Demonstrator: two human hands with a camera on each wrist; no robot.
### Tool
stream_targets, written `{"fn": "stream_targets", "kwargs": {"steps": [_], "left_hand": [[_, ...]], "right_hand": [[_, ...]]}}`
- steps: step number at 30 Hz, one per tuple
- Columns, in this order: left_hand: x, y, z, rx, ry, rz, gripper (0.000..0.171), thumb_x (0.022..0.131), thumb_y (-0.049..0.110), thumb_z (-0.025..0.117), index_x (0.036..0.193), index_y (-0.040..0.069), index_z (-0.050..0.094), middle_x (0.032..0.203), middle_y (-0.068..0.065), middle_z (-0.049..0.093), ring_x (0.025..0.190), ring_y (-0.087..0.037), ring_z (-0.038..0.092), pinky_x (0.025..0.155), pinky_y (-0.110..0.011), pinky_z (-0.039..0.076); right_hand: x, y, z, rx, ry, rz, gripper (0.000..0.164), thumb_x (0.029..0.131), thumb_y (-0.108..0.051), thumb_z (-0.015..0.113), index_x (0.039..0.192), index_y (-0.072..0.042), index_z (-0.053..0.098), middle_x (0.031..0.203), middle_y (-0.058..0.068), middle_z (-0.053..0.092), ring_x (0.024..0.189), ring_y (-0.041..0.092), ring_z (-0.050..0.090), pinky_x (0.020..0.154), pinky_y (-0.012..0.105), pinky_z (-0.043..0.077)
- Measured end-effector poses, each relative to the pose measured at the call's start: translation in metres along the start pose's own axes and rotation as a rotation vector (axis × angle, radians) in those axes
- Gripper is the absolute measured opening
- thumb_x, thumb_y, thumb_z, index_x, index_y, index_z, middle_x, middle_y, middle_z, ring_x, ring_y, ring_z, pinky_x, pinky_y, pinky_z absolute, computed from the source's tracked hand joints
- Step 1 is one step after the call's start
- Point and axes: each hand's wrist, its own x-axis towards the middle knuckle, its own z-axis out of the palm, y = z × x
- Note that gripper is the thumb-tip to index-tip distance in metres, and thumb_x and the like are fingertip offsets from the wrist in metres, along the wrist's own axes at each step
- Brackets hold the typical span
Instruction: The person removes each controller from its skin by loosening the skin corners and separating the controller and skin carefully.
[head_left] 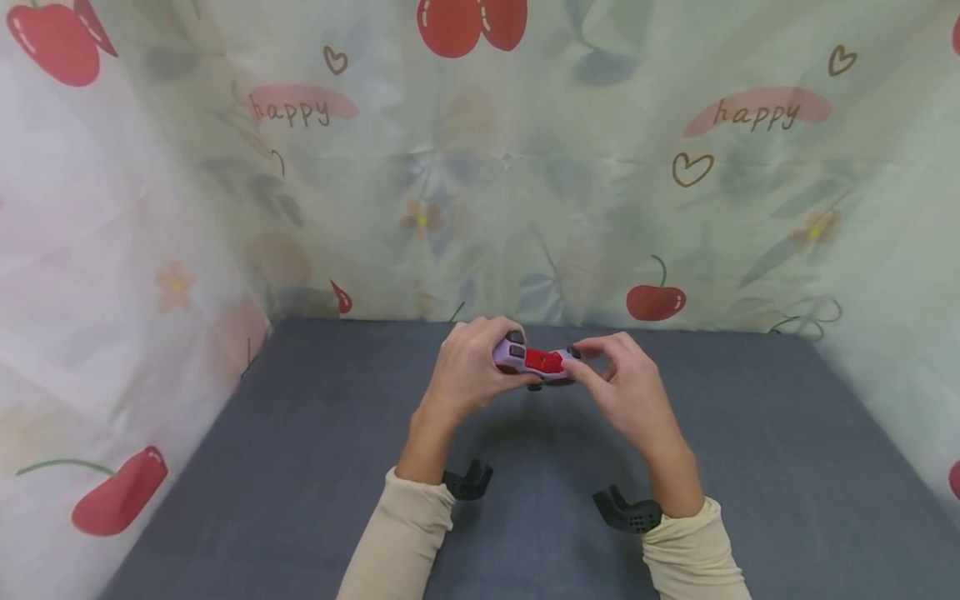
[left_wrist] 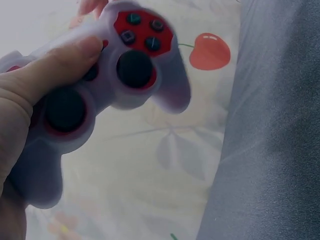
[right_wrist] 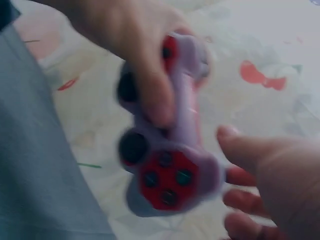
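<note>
A lavender game controller (head_left: 543,363) with red panels and dark thumbsticks is held up above the grey table. My left hand (head_left: 474,360) grips one end of it, its thumb (left_wrist: 57,65) lying across the middle between the two sticks in the left wrist view. At the other end is my right hand (head_left: 632,390), with thumb and index finger spread. The right wrist view shows that thumb (right_wrist: 245,145) apart from the controller, while the other fingers (right_wrist: 245,200) are at its edge beside the symbol buttons; whether they touch it I cannot tell. The controller's back is hidden.
The grey tabletop (head_left: 315,467) spreads beneath both arms. Fruit-patterned cloth (head_left: 502,233) hangs behind the table and along both sides. Black wrist mounts (head_left: 628,512) stick out from both wrists, below the hands.
</note>
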Motion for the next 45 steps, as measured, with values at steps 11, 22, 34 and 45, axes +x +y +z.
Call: {"fn": "stream_targets", "kwargs": {"steps": [11, 22, 34, 45], "left_hand": [[0.003, 0.005, 0.01, 0.182, 0.088, 0.127, 0.049, 0.068, 0.04, 0.096, 0.104, 0.016, 0.072, 0.094, 0.003, 0.074, 0.081, -0.014, 0.06, 0.073, -0.032, 0.048], [0.003, 0.005, 0.012, 0.272, 0.048, 0.185, 0.053, 0.064, 0.044, 0.097, 0.104, 0.019, 0.072, 0.094, 0.007, 0.074, 0.083, -0.014, 0.063, 0.073, -0.031, 0.047], [0.0, 0.004, 0.005, 0.288, -0.02, 0.109, 0.053, 0.064, 0.046, 0.096, 0.105, 0.022, 0.073, 0.096, 0.008, 0.075, 0.084, -0.013, 0.062, 0.075, -0.031, 0.046], [0.0, 0.002, 0.004, 0.11, -0.011, 0.011, 0.047, 0.066, 0.04, 0.096, 0.101, 0.024, 0.069, 0.088, 0.008, 0.069, 0.082, -0.011, 0.055, 0.079, -0.033, 0.048]], "right_hand": [[-0.006, -0.015, 0.027, -0.254, 0.173, 0.125, 0.033, 0.09, -0.027, 0.079, 0.11, -0.001, 0.076, 0.099, 0.017, 0.071, 0.07, 0.029, 0.063, 0.058, 0.043, 0.053], [-0.011, -0.025, 0.041, -0.513, 0.153, 0.067, 0.021, 0.094, -0.018, 0.07, 0.089, 0.002, 0.071, 0.085, 0.015, 0.062, 0.05, 0.027, 0.056, 0.049, 0.043, 0.053], [-0.003, -0.01, 0.041, -0.318, -0.122, 0.213, 0.021, 0.102, -0.022, 0.057, 0.104, -0.001, 0.057, 0.093, 0.014, 0.057, 0.065, 0.02, 0.053, 0.057, 0.03, 0.049], [0.003, 0.009, 0.01, 0.431, -0.285, 0.279, 0.025, 0.108, -0.024, 0.05, 0.108, -0.001, 0.057, 0.077, 0.005, 0.045, 0.059, 0.015, 0.043, 0.056, 0.027, 0.041]]}}
